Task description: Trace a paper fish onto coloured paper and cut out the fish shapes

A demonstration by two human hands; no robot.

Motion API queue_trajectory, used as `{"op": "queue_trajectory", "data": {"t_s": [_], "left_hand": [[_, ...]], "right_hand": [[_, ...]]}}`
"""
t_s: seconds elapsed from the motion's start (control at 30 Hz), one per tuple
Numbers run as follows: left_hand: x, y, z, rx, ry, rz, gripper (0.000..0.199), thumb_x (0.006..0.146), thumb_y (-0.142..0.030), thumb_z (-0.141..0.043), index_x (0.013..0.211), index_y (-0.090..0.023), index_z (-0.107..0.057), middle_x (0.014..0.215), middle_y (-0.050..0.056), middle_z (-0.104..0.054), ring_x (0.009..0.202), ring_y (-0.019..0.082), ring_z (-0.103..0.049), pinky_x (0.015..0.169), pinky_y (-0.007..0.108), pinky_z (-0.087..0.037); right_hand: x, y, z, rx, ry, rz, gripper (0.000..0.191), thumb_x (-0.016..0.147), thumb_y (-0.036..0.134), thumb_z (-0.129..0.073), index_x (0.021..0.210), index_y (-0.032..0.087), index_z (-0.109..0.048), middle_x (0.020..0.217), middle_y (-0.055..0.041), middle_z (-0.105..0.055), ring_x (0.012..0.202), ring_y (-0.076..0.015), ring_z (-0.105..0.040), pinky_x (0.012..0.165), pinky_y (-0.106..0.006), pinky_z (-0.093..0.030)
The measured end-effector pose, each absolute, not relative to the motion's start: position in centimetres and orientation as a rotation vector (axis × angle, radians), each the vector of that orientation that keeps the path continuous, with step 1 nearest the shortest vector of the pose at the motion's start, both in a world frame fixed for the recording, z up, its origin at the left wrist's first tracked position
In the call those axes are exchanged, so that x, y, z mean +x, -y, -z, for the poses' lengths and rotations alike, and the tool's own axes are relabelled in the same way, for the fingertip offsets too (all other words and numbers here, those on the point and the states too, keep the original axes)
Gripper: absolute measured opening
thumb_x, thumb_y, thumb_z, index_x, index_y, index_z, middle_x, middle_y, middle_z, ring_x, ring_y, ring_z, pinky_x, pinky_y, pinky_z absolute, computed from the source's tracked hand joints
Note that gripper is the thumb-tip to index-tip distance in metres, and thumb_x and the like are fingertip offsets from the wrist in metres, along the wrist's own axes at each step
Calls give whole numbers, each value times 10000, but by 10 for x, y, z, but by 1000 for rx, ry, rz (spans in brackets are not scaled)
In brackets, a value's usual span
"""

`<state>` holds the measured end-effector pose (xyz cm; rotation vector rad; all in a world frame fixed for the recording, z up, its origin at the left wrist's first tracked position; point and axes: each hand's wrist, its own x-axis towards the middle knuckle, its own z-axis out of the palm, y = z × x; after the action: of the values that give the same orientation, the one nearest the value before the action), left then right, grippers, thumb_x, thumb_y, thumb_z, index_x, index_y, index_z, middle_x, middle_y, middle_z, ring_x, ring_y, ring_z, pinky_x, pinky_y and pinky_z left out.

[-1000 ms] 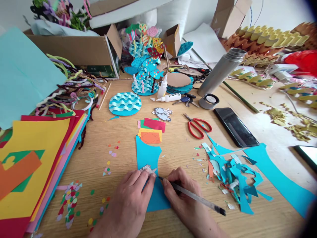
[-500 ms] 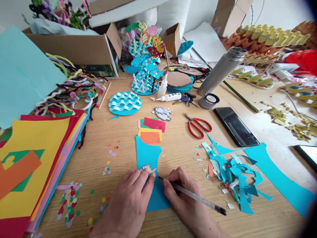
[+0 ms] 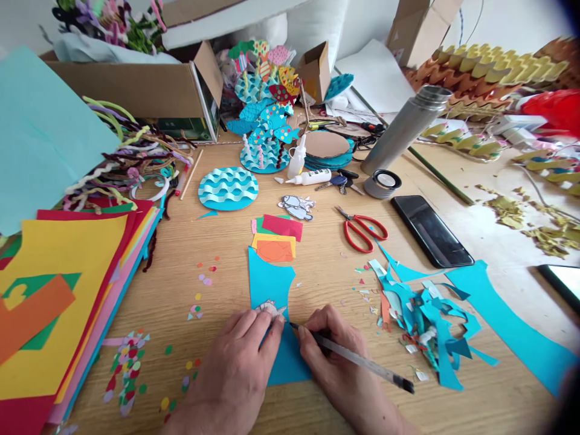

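Observation:
A blue paper piece [image 3: 270, 284] with a curved right edge lies in front of me. My left hand [image 3: 242, 356] rests on it, fingers laid over a small grey-and-white fish cutout [image 3: 270, 307] and pressing it down; most of the cutout is hidden. In my right hand [image 3: 335, 350], thumb and fingers pinch a pen [image 3: 362, 361] with a clear barrel and dark end. Its tip meets the blue paper at the cutout's right side. Above the paper lie an orange piece [image 3: 274, 251] with a drawn fish outline, a red piece [image 3: 283, 228] and more fish cutouts [image 3: 297, 206].
Red-handled scissors [image 3: 362, 231], a phone [image 3: 430, 232] and blue paper scraps [image 3: 421, 320] lie to the right. Coloured sheets [image 3: 86, 290] are stacked at left, confetti [image 3: 127, 368] beside them. Behind stand glue bottles [image 3: 298, 158], a wavy blue disc [image 3: 228, 189] and a steel flask [image 3: 403, 133].

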<state>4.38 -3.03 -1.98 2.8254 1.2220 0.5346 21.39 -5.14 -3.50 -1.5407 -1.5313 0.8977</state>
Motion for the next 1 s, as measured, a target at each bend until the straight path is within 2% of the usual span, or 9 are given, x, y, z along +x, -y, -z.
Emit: {"op": "queue_trajectory", "data": {"t_s": [1.0], "left_hand": [[43,31,19,2807,-1222,-499,392,907,-65,-296,1118,-113,-623,1028,111,-665,944,205,-605,813,341,-534]], "right_hand": [[213,50,33,-1539,1572,-901,187,855,214,-505,693,232,-414,509,63,-457,426,-92,-427,422,-202,-340]]}}
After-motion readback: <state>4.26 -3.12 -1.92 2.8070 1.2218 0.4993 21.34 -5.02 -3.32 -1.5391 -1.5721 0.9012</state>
